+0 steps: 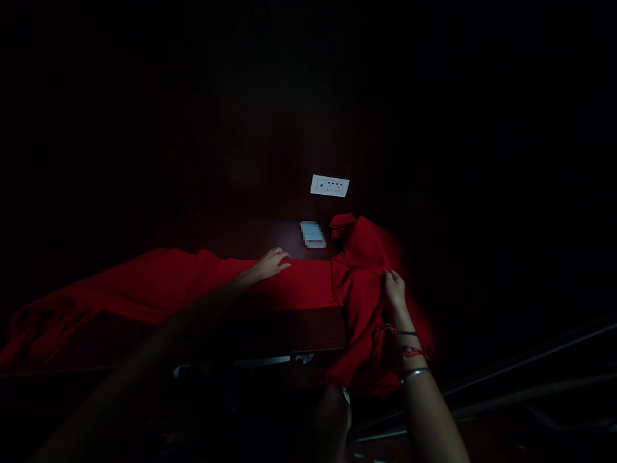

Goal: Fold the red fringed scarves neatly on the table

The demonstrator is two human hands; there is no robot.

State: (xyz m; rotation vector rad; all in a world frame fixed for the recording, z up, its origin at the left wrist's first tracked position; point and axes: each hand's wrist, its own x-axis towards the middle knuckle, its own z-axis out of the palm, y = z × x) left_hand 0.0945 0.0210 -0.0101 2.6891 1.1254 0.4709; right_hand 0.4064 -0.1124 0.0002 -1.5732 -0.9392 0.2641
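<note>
A long red shawl (308,283) with a fringed left end lies lengthwise along a dark wooden table (299,331). Its right part bunches up and hangs over the table's right edge. My left hand (272,262) rests on the far edge of the flat stretch, fingers extended. On the right, my right hand (394,289) pinches the bunched cloth between thumb and fingers. Bracelets circle my right wrist. Deep shadow hides much of the hanging cloth.
A small pale-blue item (313,235), blurred out, lies on the table behind the shawl. Beyond it is a white socket panel (330,186). Under the table's front edge, pale objects (263,361) show faintly. The surroundings are very dark.
</note>
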